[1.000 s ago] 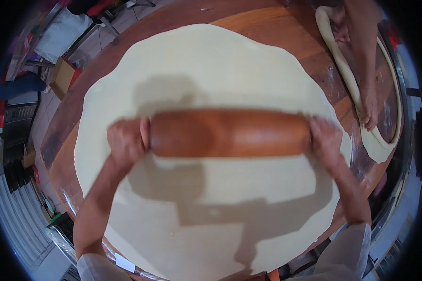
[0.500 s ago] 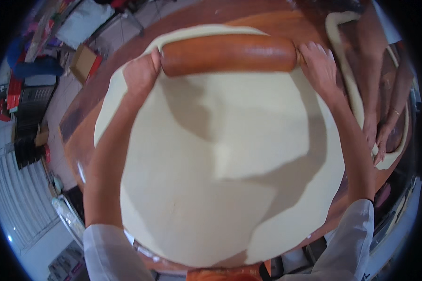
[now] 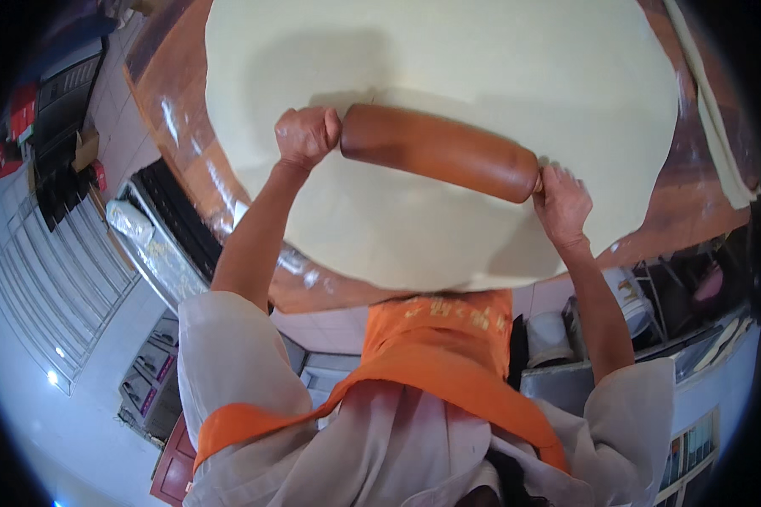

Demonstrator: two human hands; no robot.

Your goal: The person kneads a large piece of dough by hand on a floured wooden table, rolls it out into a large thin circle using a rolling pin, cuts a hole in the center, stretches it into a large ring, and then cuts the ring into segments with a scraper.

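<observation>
A thick brown wooden rolling pin lies across a wide, thin sheet of pale dough. My left hand is closed around the handle at the pin's left end. Around the right handle my right hand is wrapped, a little nearer to me, so the pin slants down toward the right. Both handles are mostly hidden by my fingers. The dough sheet spreads over most of the table, its near edge close to the front of the table.
The wooden table shows around the dough, with white flour smears at its left. A long dough strip lies along the right side. My orange apron is against the near edge. White buckets stand below at the right.
The rolling pin has come from the far side of the dough toward me, both hands still on it, and now slants. My view has tilted down toward my body; the other person's arms are out of sight.
</observation>
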